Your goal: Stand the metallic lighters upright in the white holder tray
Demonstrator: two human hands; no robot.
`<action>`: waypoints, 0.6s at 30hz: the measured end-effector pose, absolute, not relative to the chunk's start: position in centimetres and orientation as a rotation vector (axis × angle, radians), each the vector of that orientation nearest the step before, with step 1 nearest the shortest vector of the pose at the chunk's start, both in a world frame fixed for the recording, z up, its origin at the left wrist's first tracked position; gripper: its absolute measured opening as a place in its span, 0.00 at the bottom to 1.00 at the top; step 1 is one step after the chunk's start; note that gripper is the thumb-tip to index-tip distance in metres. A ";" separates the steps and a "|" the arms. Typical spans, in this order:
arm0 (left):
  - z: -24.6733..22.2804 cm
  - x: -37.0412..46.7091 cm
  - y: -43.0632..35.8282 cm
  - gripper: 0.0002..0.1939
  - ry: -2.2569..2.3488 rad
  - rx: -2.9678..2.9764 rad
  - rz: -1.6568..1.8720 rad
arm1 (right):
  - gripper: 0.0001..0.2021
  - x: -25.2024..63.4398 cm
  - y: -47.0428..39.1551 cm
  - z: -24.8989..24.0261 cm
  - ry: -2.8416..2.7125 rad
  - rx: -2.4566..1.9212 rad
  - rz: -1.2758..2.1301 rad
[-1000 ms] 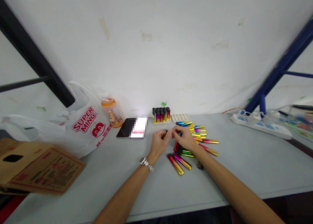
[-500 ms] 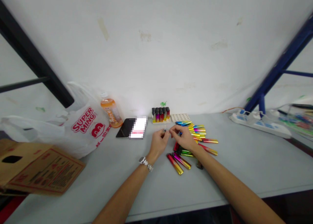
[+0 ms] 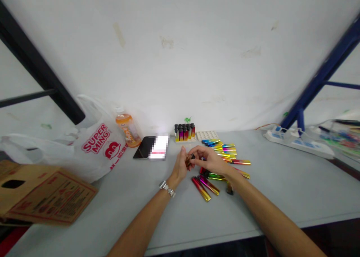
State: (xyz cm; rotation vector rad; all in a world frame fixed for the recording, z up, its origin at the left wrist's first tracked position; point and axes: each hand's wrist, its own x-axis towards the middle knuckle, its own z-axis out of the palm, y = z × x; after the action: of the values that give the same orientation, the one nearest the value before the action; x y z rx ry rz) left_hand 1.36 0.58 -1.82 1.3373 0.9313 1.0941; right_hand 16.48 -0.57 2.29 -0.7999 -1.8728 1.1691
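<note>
My left hand (image 3: pixel 180 166), with a silver watch on its wrist, is closed round a small dark-topped lighter (image 3: pixel 191 157). From the right, my right hand (image 3: pixel 208 159) reaches over and its fingers pinch at the same lighter; the fingertips hide most of it. Shiny coloured lighters (image 3: pixel 229 150) lie loose beyond and beside my right hand. A red and gold lighter (image 3: pixel 201 189) and a purple one (image 3: pixel 209 185) lie nearer. Behind my hands, several lighters (image 3: pixel 185 132) stand upright in a pale holder; a pale studded tray (image 3: pixel 207 135) is beside it.
On the left are a cardboard box (image 3: pixel 53 195), a white plastic bag (image 3: pixel 92 152), an orange drink bottle (image 3: pixel 128 129) and a tablet or phone (image 3: pixel 144 147). A white power strip (image 3: pixel 300 142) lies at the right. A small dark item (image 3: pixel 230 189) sits near my right forearm.
My right hand has moved slightly left and down, onto the item in my left hand. The two hands now overlap, and the lighter sits between them.
</note>
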 end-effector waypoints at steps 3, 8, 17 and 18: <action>-1.5 1.4 0.6 0.41 0.943 1.308 1.142 | 0.15 16.9 -0.4 2.3 -1.869 -0.838 1.101; -1.3 1.1 1.3 0.35 1.178 1.218 1.405 | 0.17 17.8 2.3 2.5 -1.664 -1.022 0.812; -1.7 0.8 1.9 0.27 1.313 1.344 1.395 | 0.12 18.9 11.7 2.4 -1.854 -1.302 0.283; -1.7 0.8 1.9 0.27 1.319 1.349 1.390 | 0.10 18.8 12.2 2.4 -1.888 -1.317 0.238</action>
State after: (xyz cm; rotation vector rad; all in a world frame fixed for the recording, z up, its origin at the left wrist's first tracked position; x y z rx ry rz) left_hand 0.79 1.88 -1.69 1.3492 1.3193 1.3896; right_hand 18.82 12.17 2.39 -1.3174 -1.8885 0.2383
